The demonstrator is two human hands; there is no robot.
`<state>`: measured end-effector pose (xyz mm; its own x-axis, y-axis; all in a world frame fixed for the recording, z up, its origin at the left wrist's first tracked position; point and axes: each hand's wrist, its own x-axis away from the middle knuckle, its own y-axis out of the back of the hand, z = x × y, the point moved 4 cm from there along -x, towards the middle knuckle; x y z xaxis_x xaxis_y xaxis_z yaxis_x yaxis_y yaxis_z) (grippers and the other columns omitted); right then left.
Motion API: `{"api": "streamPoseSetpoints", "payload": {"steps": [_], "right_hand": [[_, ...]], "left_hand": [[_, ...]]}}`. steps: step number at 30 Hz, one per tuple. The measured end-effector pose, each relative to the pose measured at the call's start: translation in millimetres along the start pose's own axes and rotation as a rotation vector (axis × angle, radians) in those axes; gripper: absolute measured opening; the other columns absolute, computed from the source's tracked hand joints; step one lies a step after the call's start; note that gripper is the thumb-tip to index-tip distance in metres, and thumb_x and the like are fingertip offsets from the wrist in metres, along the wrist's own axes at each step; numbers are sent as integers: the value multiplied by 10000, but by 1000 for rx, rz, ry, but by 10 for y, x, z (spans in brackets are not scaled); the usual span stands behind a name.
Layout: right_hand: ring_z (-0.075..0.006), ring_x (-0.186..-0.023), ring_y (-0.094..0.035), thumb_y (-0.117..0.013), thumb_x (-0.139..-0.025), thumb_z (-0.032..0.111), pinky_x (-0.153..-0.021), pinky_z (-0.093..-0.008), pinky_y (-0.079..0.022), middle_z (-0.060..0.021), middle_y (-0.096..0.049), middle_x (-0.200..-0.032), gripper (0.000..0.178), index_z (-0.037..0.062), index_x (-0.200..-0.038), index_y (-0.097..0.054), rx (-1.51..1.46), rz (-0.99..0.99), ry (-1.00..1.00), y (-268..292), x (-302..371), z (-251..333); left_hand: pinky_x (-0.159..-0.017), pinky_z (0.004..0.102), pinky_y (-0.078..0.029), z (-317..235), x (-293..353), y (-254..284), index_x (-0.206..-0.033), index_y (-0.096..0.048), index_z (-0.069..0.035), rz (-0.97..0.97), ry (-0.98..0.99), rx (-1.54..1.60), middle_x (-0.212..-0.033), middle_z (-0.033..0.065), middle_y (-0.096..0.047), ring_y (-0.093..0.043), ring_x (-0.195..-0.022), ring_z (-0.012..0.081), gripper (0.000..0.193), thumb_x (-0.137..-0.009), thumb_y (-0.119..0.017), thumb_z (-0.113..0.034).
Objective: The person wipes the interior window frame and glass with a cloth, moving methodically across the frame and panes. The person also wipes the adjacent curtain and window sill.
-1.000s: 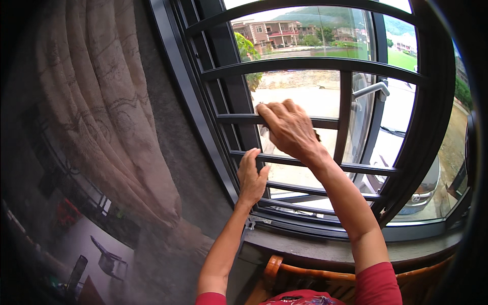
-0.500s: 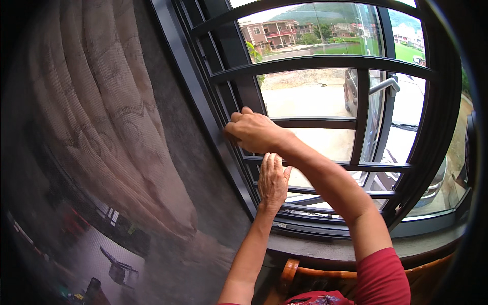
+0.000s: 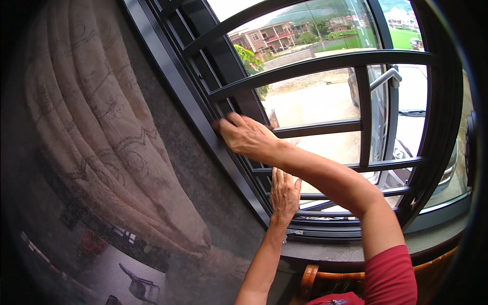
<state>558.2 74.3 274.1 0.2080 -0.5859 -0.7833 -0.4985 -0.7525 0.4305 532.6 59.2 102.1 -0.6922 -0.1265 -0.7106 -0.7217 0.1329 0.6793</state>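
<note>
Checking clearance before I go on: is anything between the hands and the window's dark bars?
Nothing visible. The right hand already lies on the window frame at the bars' left end, and the left hand is pressed flat against the lower bars. The curtain hangs clear, left of the frame.

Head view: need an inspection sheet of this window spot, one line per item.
Surface: grey stone window sill, bare where visible.
Job's things: dark metal window grille with horizontal bars; dark window frame at its left edge.
Clutter: nothing seen on the sill; small blurred objects at lower left, too unclear to name.
Grippers: right hand reaches across to the frame's left side, fingers spread on it; left hand lies flat, palm to the lower bars.
Cables: nothing seen.
Surroundings: beige patterned curtain at left; wooden chair back below; parked car and houses outside.
</note>
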Motion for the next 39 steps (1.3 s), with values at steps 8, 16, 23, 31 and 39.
{"api": "streamPoseSetpoints", "payload": {"steps": [8, 16, 23, 31, 39], "right_hand": [[-346, -1132, -485, -579, -856, 51, -985, -384, -443, -168, -514, -1215, 401, -13, -1247, -520, -279, -464, -222, 538, -842, -495], [-187, -935, -466, -612, -833, 116, -814, -266, -418, -58, -547, -1002, 343, 31, -1164, -630, 273, -192, -25, 260, -725, -348], [-202, -953, -479, -683, -724, 153, -801, -258, -458, -42, -544, -1045, 145, 86, -848, -720, 184, -43, 150, 202, -199, -59], [-307, -962, -517, -608, -842, 136, -851, -437, -436, -146, -545, -965, 187, 103, -1025, -629, -891, -193, -400, 333, -146, -295], [-383, -1041, -481, -560, -865, 194, -955, -440, -359, -221, -511, -1131, 470, 77, -1305, -441, -886, -520, -528, 444, -885, -376]], "left_hand": [[-1094, 428, -336, -115, -16, 2, -1347, -346, 83, -53, -41, -28, -1351, 260, -393, -349, -1310, 417, 691, -824, -702, -195], [-1115, 422, -309, -66, 12, 2, -1354, -328, 86, -14, -9, -56, -1370, 254, -359, -312, -1340, 396, 718, -829, -703, -229], [-1121, 430, -286, -23, 35, -29, -1346, -328, 103, 46, -24, -153, -1380, 275, -347, -301, -1341, 405, 750, -819, -712, -268], [-1144, 437, -239, -29, 35, 2, -1379, -262, 101, 76, 11, -144, -1403, 289, -300, -264, -1358, 416, 857, -792, -737, -302], [-1074, 463, -290, -212, -9, 8, -1331, -456, -3, 134, -3, 192, -1385, 232, -408, -364, -1270, 386, 647, -846, -609, -404]]}}
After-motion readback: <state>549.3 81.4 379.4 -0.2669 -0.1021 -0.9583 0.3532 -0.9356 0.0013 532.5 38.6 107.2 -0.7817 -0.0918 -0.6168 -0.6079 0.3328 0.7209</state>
